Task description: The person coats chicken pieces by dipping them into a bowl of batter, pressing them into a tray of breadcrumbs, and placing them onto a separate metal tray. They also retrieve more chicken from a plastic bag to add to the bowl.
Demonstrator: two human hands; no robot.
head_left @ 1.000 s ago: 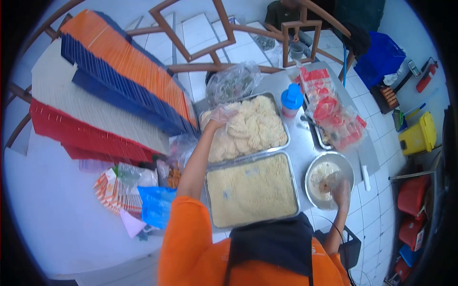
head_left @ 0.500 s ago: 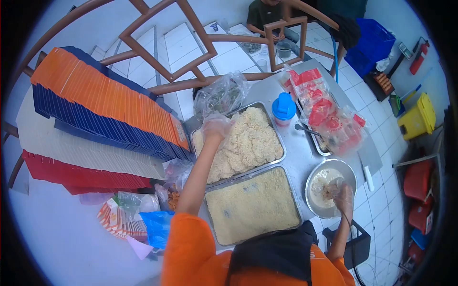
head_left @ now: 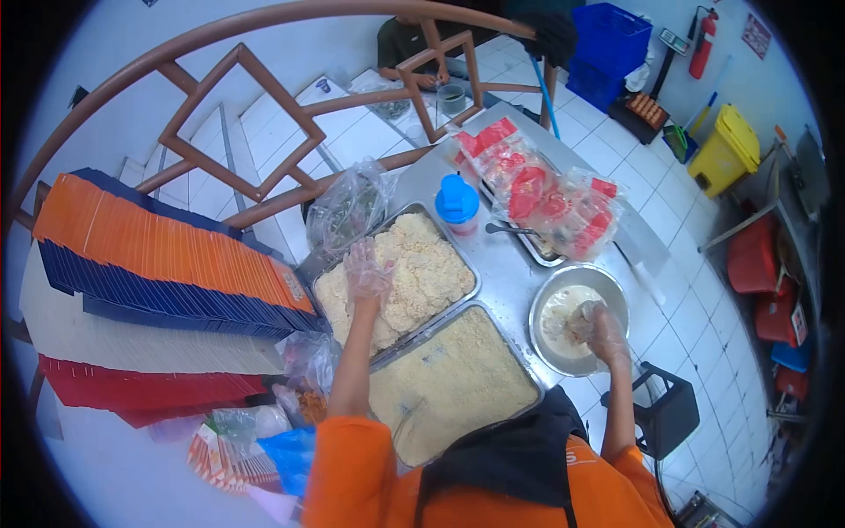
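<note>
My left hand (head_left: pixel 368 271), in a clear plastic glove, lies with fingers stretched out on the left side of a heap of coarse pale crumbs (head_left: pixel 424 264). The heap fills a metal tray (head_left: pixel 476 290). Closer to my body, a second tray holds finer, flatter crumbs (head_left: pixel 462 378). On the right, my gloved right hand (head_left: pixel 604 334) reaches into a steel bowl (head_left: pixel 544 348) of creamy batter (head_left: pixel 560 310). Its fingers are bent round a batter-covered lump at the liquid's surface; what the lump is I cannot make out.
A blue-lidded bottle (head_left: pixel 457 204) stands behind the trays, beside red-and-clear plastic packs (head_left: pixel 528 189). A white-handled knife (head_left: pixel 650 283) lies by the table's right edge. Folded boxes (head_left: pixel 176 246) are stacked left. Beyond the brown railing (head_left: pixel 290 110), a person (head_left: pixel 405 53) sits near tubs.
The view has shifted, moving the table leftward in the picture. My left hand has turned from reaching sideways to lying flat with its fingers forward on the crumbs. My right hand stays at the bowl.
</note>
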